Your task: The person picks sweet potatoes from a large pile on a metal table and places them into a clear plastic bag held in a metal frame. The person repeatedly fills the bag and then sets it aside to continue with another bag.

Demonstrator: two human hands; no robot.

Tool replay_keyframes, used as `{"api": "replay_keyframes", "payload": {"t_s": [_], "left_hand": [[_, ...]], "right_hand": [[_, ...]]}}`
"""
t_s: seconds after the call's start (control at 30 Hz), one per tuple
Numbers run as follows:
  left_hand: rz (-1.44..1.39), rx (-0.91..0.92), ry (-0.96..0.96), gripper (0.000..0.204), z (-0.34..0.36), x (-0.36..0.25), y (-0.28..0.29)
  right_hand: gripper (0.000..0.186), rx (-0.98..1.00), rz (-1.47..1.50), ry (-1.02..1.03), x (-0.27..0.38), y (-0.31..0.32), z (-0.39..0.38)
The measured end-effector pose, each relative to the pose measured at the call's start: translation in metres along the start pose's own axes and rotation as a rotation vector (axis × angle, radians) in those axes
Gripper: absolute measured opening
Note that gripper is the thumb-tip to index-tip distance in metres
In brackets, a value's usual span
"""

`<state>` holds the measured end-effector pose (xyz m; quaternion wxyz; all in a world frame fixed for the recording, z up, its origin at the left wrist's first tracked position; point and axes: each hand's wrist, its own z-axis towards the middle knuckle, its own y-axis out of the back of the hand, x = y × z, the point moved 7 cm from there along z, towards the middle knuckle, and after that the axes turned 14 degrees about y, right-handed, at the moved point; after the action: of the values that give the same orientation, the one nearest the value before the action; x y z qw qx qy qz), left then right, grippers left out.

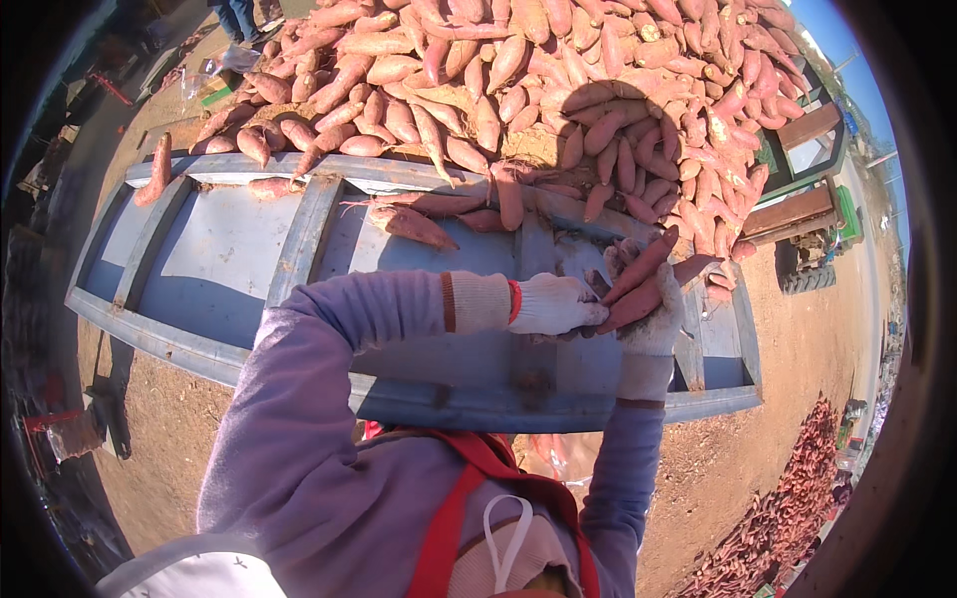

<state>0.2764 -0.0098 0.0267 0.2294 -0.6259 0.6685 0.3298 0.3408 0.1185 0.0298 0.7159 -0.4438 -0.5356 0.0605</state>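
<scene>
Beyond the fingers spreads a sweet potato heap (538, 70); beneath them, a metal-framed panel (224, 239) has loose sweet potatoes (414, 227) in its far-side recesses. The right hand (653, 324) curls round at least two held sweet potatoes (638, 271), long axes slanting away rightward; the left hand (558, 304), fingers bent, meets their near ends, its grip unclear.

Held sweet potatoes (632, 307) partly covered by hands (558, 305), bystander (236, 18) cropped above

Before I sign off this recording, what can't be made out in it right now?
In the head view:
- Palm of the left hand: hidden by the glove's back.
- Palm of the right hand: covered by the sweet potatoes.
- Far person: upper body cut off by the top edge.
- Distant reddish heap: pieces too small.
</scene>
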Motion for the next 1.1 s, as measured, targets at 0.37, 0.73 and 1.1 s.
{"api": "replay_keyframes", "payload": {"t_s": [0.37,0.73,1.1], "left_hand": [[0.981,-0.715,-0.26,0.029,0.022,-0.005,0.128],[0.274,-0.907,0.528,0.033,-0.002,0.122,0.268],[-0.042,-0.033,-0.321,0.029,-0.043,-0.036,-0.078]], "right_hand": [[0.054,-0.292,-0.274,-0.016,0.025,0.033,-0.046],[0.042,-0.365,-0.057,0.078,0.03,0.062,-0.096],[0.054,-0.208,0.25,0.365,0.024,0.028,-0.142]]}}
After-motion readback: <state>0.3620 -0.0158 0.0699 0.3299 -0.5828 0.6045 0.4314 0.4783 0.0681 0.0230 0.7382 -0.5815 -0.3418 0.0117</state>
